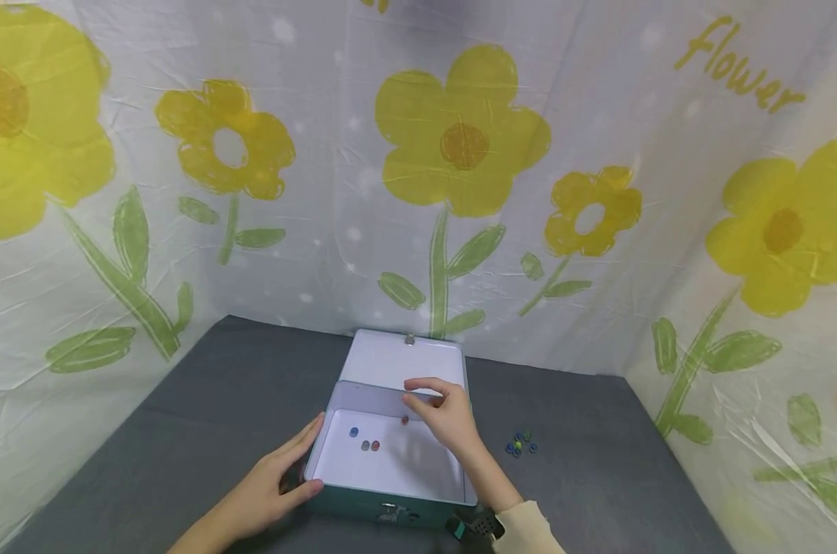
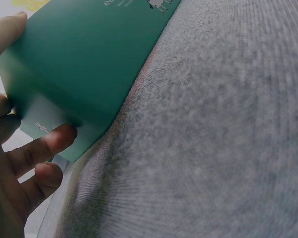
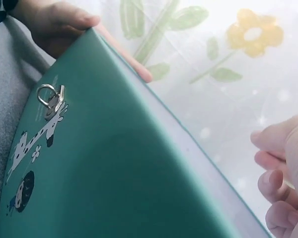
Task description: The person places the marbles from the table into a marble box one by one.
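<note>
A green metal box (image 1: 418, 502) with a white inside stands with its lid (image 1: 408, 358) folded back. My left hand (image 1: 280, 471) rests against its front left corner, thumb at the front and straight fingers along the left side. Over the right half of the box is my right hand (image 1: 449, 415), thumb and forefinger curved and apart with nothing between them. A small red round piece (image 1: 405, 420) shows in the box below those fingertips. Farther left inside lie a blue piece (image 1: 354, 432), a grey piece (image 1: 365, 445) and another red piece (image 1: 375, 445).
Right of the box, several small blue and green pieces (image 1: 518, 445) lie in a loose group on the dark grey cloth (image 1: 578, 477). A metal clasp (image 3: 50, 99) juts from the box front. Flower-printed curtains (image 1: 321, 231) enclose the table's back and sides.
</note>
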Demonstrator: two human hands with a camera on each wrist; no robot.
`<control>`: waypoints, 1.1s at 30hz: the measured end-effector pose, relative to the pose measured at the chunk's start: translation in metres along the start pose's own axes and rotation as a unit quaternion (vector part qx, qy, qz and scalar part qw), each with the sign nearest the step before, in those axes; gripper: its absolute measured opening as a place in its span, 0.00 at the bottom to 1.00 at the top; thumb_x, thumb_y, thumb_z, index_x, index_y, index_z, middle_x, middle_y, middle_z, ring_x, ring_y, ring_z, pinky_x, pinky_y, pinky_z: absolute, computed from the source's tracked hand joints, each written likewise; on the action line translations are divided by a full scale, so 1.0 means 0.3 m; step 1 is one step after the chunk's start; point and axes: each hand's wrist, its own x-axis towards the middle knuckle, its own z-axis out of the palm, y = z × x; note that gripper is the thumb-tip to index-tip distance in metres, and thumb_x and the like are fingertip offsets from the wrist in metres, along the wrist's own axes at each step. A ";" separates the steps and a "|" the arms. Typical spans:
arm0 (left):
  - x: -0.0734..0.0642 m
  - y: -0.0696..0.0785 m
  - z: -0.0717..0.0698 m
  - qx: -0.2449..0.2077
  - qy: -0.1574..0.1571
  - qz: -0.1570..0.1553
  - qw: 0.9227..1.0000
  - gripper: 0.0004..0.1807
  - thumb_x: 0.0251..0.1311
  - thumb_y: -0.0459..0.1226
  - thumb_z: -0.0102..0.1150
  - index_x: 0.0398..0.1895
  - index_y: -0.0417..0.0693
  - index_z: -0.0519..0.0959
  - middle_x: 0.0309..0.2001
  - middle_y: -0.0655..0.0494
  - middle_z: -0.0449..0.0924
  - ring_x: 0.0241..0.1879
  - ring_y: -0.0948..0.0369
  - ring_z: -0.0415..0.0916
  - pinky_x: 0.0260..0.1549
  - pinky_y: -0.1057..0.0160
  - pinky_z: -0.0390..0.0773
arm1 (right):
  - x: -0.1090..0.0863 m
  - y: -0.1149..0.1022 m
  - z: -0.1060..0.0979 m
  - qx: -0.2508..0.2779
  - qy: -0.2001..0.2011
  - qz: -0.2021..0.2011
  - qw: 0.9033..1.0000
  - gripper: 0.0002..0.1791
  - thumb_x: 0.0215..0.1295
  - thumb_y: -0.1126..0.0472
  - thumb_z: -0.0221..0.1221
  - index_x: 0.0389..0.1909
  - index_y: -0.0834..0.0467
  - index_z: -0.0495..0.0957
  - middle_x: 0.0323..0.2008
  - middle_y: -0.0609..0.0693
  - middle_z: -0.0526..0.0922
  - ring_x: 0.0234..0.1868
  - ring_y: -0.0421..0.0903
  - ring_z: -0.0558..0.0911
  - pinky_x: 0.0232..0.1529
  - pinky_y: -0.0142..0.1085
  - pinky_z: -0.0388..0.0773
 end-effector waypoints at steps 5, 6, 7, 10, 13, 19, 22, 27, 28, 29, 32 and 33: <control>-0.006 -0.008 0.004 -0.006 0.000 0.007 1.000 0.48 0.67 0.43 0.72 0.86 0.54 0.57 0.82 0.43 0.60 0.77 0.61 0.57 0.68 0.72 0.63 | -0.025 -0.002 -0.022 0.004 0.008 -0.011 1.000 0.14 0.68 0.59 0.72 0.51 0.60 0.90 0.40 0.52 0.91 0.13 0.34 0.60 0.18 0.28 0.57; -0.008 -0.010 0.006 -0.008 0.002 0.011 1.000 0.48 0.67 0.43 0.72 0.86 0.54 0.57 0.82 0.43 0.60 0.77 0.63 0.57 0.68 0.73 0.62 | -0.030 0.000 -0.027 0.005 0.009 -0.010 1.000 0.13 0.68 0.60 0.72 0.51 0.60 0.90 0.37 0.52 0.91 0.13 0.34 0.60 0.17 0.28 0.57; -0.009 -0.011 0.007 -0.010 0.003 0.014 1.000 0.48 0.67 0.43 0.73 0.86 0.53 0.57 0.82 0.43 0.60 0.77 0.64 0.56 0.67 0.74 0.60 | -0.036 -0.001 -0.033 0.005 0.010 -0.009 1.000 0.13 0.68 0.60 0.72 0.51 0.60 0.90 0.34 0.53 0.90 0.13 0.34 0.59 0.17 0.28 0.57; -0.013 -0.013 0.009 -0.018 0.006 0.020 1.000 0.48 0.66 0.42 0.73 0.85 0.52 0.58 0.82 0.43 0.60 0.77 0.68 0.53 0.67 0.76 0.57 | -0.050 0.002 -0.049 0.007 0.015 0.001 1.000 0.12 0.68 0.61 0.72 0.49 0.58 0.91 0.29 0.53 0.88 0.14 0.33 0.60 0.18 0.28 0.57; -0.013 -0.011 0.009 -0.021 0.005 0.016 1.000 0.48 0.66 0.42 0.73 0.86 0.52 0.58 0.82 0.43 0.60 0.77 0.68 0.53 0.67 0.76 0.57 | -0.063 -0.002 -0.064 0.012 0.017 -0.002 1.000 0.11 0.68 0.62 0.72 0.49 0.56 0.91 0.29 0.54 0.87 0.14 0.33 0.60 0.19 0.27 0.57; -0.009 -0.006 0.007 -0.009 -0.001 0.007 1.000 0.48 0.67 0.42 0.72 0.86 0.53 0.57 0.82 0.42 0.60 0.77 0.57 0.57 0.68 0.71 0.59 | -0.080 -0.004 -0.101 0.019 0.027 -0.022 0.999 0.10 0.67 0.64 0.72 0.48 0.58 0.91 0.39 0.57 0.91 0.14 0.33 0.60 0.18 0.28 0.57; -0.008 -0.011 0.005 -0.008 0.003 0.015 1.000 0.48 0.67 0.42 0.72 0.86 0.51 0.57 0.82 0.42 0.60 0.77 0.60 0.56 0.67 0.74 0.57 | -0.088 0.003 -0.121 0.024 0.035 -0.022 0.999 0.10 0.67 0.65 0.72 0.48 0.58 0.91 0.39 0.59 0.91 0.13 0.34 0.58 0.18 0.27 0.56; -0.006 -0.023 0.007 -0.009 0.012 0.026 1.000 0.48 0.66 0.43 0.72 0.85 0.51 0.58 0.82 0.45 0.60 0.77 0.68 0.53 0.67 0.80 0.52 | -0.103 0.027 -0.154 0.012 0.060 -0.008 0.998 0.09 0.65 0.65 0.73 0.46 0.55 0.92 0.33 0.60 0.87 0.14 0.34 0.58 0.18 0.28 0.56; -0.006 -0.024 0.007 -0.007 0.012 0.026 1.000 0.48 0.66 0.44 0.72 0.86 0.52 0.58 0.82 0.46 0.59 0.77 0.68 0.53 0.67 0.80 0.52 | -0.107 0.033 -0.162 0.009 0.066 -0.004 0.998 0.10 0.65 0.66 0.73 0.46 0.55 0.92 0.33 0.59 0.87 0.14 0.34 0.58 0.18 0.28 0.56; -0.006 -0.024 0.007 -0.006 0.012 0.026 1.000 0.48 0.66 0.44 0.72 0.86 0.52 0.57 0.82 0.47 0.59 0.77 0.67 0.53 0.67 0.80 0.52 | -0.112 0.040 -0.170 0.005 0.072 -0.002 0.997 0.10 0.65 0.66 0.74 0.46 0.55 0.92 0.30 0.58 0.86 0.14 0.34 0.58 0.18 0.28 0.56; -0.006 -0.023 0.007 -0.003 0.009 0.024 1.000 0.49 0.67 0.44 0.72 0.86 0.52 0.57 0.82 0.47 0.59 0.77 0.66 0.54 0.67 0.78 0.54 | -0.130 0.061 -0.197 0.002 0.081 0.005 0.997 0.10 0.65 0.66 0.73 0.46 0.56 0.92 0.21 0.51 0.80 0.13 0.33 0.57 0.17 0.27 0.55; -0.006 -0.022 0.007 -0.003 0.008 0.022 1.000 0.49 0.66 0.44 0.72 0.86 0.52 0.57 0.82 0.46 0.60 0.77 0.65 0.54 0.67 0.78 0.54 | -0.136 0.067 -0.207 0.003 0.084 0.006 0.996 0.09 0.65 0.66 0.73 0.46 0.57 0.91 0.17 0.48 0.77 0.13 0.33 0.57 0.17 0.27 0.55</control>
